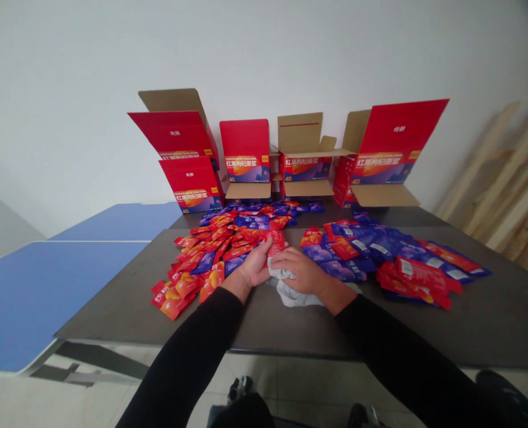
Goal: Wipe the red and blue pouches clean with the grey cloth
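My left hand (255,265) grips a red sachet (277,242) upright, thumb at its edge. My right hand (302,270) is closed on a grey-white cloth (296,297), pressing part of it against the lower part of the sachet. The rest of the cloth trails onto the dark table under my right wrist. Left of my hands lies a loose heap of red and purple sachets (217,249). On the right, purple and red sachets (341,252) are spread out, and a small stack of red sachets (417,279) lies farther right.
Several red printed cartons with raised flaps stand along the back, among them a left carton (195,184), a middle carton (246,163) and a right carton (382,163). A blue table (14,291) adjoins the dark table (125,309) on the left. Wooden slats (513,184) lean at the right.
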`<state>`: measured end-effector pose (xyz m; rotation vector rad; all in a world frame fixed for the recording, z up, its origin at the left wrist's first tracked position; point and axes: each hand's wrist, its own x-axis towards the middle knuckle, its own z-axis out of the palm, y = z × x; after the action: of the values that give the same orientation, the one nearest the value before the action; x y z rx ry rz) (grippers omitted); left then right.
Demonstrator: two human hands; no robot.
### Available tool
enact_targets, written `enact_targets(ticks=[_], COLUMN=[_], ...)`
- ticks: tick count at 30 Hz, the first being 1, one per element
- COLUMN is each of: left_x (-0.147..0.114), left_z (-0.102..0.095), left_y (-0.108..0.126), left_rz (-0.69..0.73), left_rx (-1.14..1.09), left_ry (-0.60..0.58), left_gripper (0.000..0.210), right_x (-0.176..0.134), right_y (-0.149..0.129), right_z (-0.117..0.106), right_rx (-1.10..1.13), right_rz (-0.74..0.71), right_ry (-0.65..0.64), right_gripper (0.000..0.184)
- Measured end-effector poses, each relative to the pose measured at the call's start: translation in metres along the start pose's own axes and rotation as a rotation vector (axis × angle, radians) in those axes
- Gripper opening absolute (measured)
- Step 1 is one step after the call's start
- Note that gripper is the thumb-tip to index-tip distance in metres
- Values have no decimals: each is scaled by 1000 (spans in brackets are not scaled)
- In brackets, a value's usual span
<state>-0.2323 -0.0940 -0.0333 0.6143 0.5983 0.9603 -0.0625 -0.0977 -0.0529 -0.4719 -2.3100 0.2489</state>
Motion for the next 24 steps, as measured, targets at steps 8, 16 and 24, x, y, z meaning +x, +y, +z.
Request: enact_targets(ticks=[8, 16, 24], left_x=[6, 2, 1], left_z=[-7, -7, -12], left_y=[-5, -5, -1], left_rz=[-63, -117, -178], left_rx=[35, 58, 274], left_ry=[-8, -36, -48], left_gripper=[35, 43, 55], right_x=[-6, -7, -7], right_y=[12, 23, 30], right_z=[4, 0, -3], right_rx=[-2, -2, -116], right_rz=[49, 133, 297], right_ry=[41, 213, 372], right_gripper=[48, 50, 47])
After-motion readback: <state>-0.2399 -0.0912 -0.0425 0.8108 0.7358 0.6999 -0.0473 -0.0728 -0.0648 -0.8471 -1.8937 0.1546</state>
